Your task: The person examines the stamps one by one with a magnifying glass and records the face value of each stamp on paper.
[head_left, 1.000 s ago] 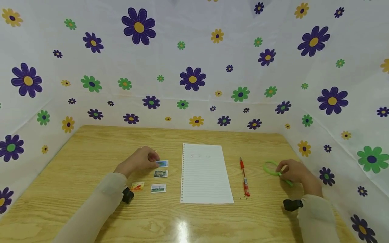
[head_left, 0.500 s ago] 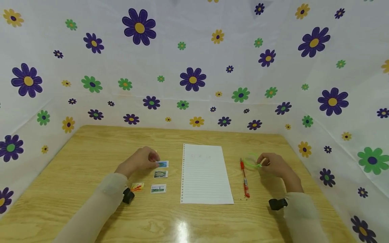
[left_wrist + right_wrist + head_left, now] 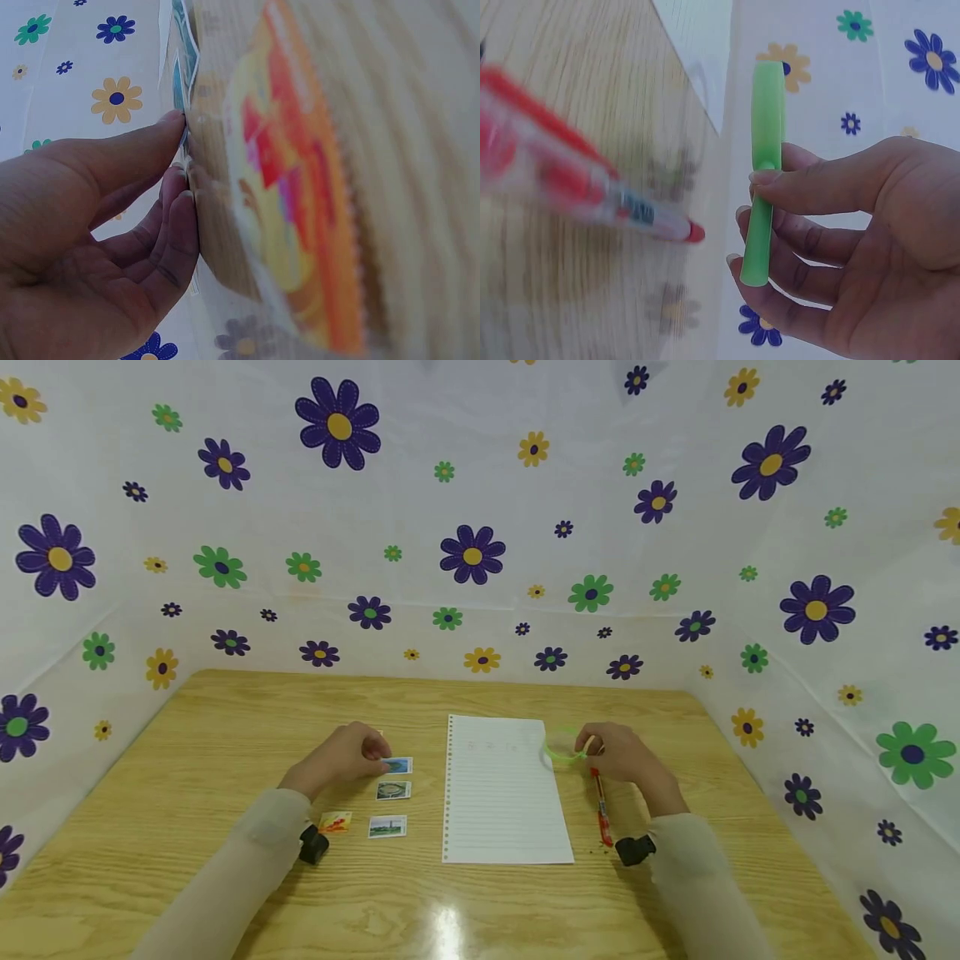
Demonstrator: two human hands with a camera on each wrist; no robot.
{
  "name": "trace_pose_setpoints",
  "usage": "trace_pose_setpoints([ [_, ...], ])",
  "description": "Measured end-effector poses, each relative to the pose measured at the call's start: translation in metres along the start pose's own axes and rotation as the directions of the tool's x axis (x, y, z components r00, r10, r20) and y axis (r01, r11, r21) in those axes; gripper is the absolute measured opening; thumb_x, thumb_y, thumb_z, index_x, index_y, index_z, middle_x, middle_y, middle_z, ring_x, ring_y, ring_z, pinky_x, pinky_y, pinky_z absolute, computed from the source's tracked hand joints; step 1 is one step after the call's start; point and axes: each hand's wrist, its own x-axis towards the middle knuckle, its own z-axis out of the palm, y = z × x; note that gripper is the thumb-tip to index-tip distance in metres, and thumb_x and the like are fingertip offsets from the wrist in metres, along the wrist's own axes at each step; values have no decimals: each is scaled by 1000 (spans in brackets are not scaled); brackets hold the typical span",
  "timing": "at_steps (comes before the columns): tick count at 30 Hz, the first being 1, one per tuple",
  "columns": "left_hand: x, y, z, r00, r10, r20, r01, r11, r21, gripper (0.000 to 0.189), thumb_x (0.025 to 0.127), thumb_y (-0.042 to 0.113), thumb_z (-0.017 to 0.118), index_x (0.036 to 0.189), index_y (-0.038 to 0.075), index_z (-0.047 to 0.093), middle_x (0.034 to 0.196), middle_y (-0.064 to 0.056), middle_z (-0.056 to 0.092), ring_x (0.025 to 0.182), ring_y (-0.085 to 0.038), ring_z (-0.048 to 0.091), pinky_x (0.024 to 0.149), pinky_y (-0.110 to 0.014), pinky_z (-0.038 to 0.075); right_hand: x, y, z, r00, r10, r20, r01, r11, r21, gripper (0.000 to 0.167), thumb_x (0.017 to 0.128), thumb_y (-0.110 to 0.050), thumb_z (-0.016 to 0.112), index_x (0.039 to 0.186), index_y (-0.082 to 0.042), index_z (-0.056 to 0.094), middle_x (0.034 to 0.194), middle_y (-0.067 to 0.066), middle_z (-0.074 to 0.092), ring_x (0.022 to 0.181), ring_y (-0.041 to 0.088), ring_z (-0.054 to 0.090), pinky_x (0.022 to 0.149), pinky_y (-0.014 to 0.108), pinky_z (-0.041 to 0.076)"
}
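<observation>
Pinching grn magnifier [image 3: 758,232] w/ R hand [image 3: 618,756], long axis approx. crosswise, ring end [image 3: 766,112] L; L hand [image 3: 337,760] pinching blue stamp [image 3: 401,766].

Red pen [image 3: 602,808] beside lined paper [image 3: 506,806] on a wooden table [image 3: 352,910], flower-patterned cloth [image 3: 420,510] behind.

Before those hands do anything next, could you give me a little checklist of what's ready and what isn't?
1. Right hand holding the green magnifying glass: ok.
2. Left hand at the blue stamp: ok.
3. Blue stamp pinched, not just touched: cannot tell.
4. Magnifying glass over the blue stamp: not ok; in the head view it's at the upper right edge of the lined paper.
5. Red pen off the paper: ok, on the table.
6. Faint marks on the paper readable: cannot tell.
</observation>
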Motion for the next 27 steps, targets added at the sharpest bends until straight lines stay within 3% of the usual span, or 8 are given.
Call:
trace_pose_setpoints([
  [5, -1, 3, -1, 1000, -6, 0, 6, 1000, 0, 11, 93, 13, 77, 103, 7, 76, 100, -5, 73, 91, -18, 61, 90, -39, 55, 9, -15, 7, 999, -49, 23, 48, 999, 22, 16, 91, 6, 61, 103, -2, 68, 95, 18, 72, 76, 21, 62, 63, 29, 50],
  [10, -1, 4, -1, 1000, -18, 5, 18, 1000, -3, 10, 92, 12, 77, 102, 7, 76, 99, -5, 73, 90, -18, 61, 90, -38, 55, 18, -27, 17, 997, -75, 36, 75, 997, 4, 16, 91, 6, 63, 102, -4, 70, 99, 17, 73, 85, 24, 67, 71, 33, 55],
  [16, 0, 2, 1, 1000, -12, 4, 12, 1000, 3, 10, 92, 12, 78, 101, 7, 76, 98, -5, 73, 89, -18, 62, 89, -38, 56, 26, -37, 27, 994, -102, 38, 105, 993, -60, 22, 89, 9, 63, 100, -8, 71, 94, 11, 72, 82, 20, 63, 74, 33, 54],
  [27, 1, 1, 0, 1000, -9, 1, 9, 1000, -4, 10, 92, 11, 77, 100, 7, 76, 97, -4, 73, 89, -17, 61, 88, -36, 55, 34, -65, 35, 984, -170, 57, 174, 980, -93, 16, 91, 5, 67, 100, -7, 72, 91, 9, 72, 79, 17, 62, 75, 32, 55],
])
